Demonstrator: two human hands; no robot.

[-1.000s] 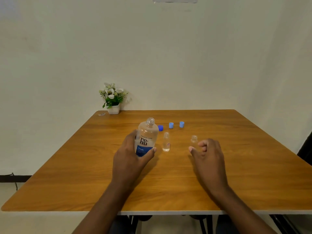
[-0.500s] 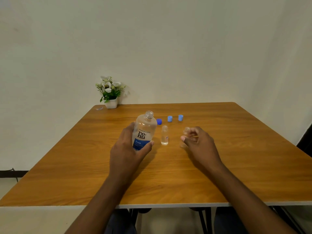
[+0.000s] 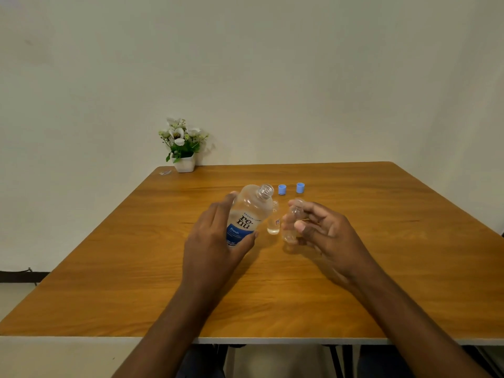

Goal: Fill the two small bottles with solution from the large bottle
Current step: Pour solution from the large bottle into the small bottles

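My left hand (image 3: 215,241) grips the large clear bottle (image 3: 249,211) with the blue and white label. It is uncapped and tilted to the right, lifted off the wooden table (image 3: 136,268). My right hand (image 3: 324,233) holds one small clear bottle (image 3: 293,222) just right of the large bottle's neck, raised off the table. The other small bottle (image 3: 274,223) stands upright between my hands, with a little liquid in its bottom. Two light blue caps (image 3: 282,189) (image 3: 300,187) lie behind them.
A white pot of white flowers (image 3: 184,148) stands at the table's far left corner, with a small clear scrap (image 3: 165,172) beside it. A pale wall rises behind the table.
My right hand closed on the right small bottle and lifted it leftward. My left hand raised the large bottle and tipped its neck to the right, hiding the dark blue cap behind it.
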